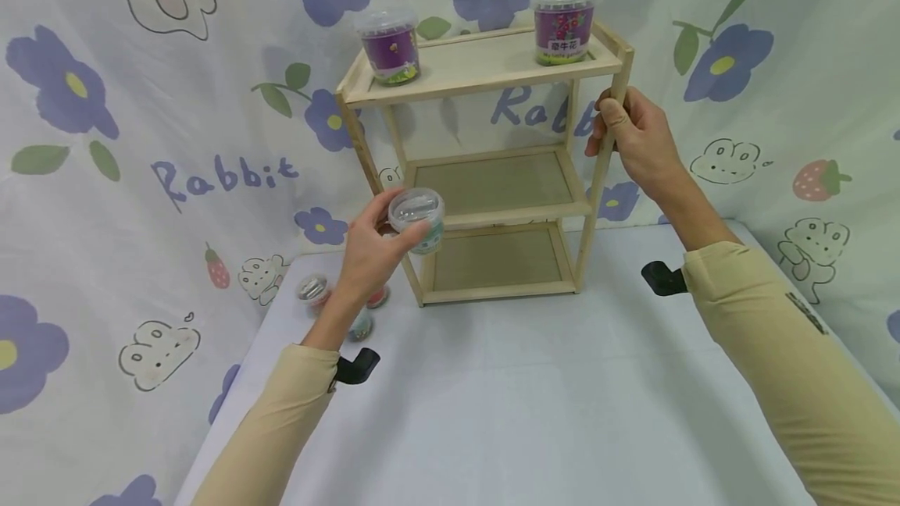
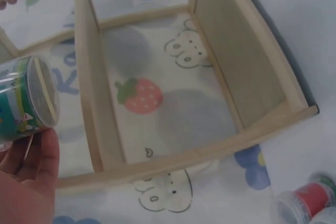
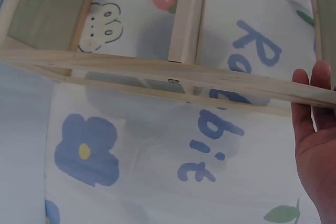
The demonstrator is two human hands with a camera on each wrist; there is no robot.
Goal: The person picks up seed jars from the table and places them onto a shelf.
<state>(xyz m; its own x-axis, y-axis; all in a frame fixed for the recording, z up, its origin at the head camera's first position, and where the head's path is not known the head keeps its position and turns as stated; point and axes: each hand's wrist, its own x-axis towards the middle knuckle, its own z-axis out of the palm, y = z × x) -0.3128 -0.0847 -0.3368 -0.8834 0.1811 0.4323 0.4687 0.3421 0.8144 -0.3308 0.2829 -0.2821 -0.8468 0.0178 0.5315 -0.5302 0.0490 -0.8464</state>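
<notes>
My left hand holds a small clear-lidded tub in front of the left post of a wooden three-tier shelf. In the left wrist view the tub shows a green and teal label, with fingers bent against its side. My right hand grips the shelf's right front post, thumb in front, just below the top tier. The right wrist view shows the right hand's fingers wrapped over that post. Two purple-labelled tubs stand on the top tier, one at left, one at right.
Several more small tubs, among them a clear-lidded one and a blue one, rest on the white table left of the shelf, partly behind my left forearm. A flower-and-rabbit patterned cloth hangs close behind the shelf.
</notes>
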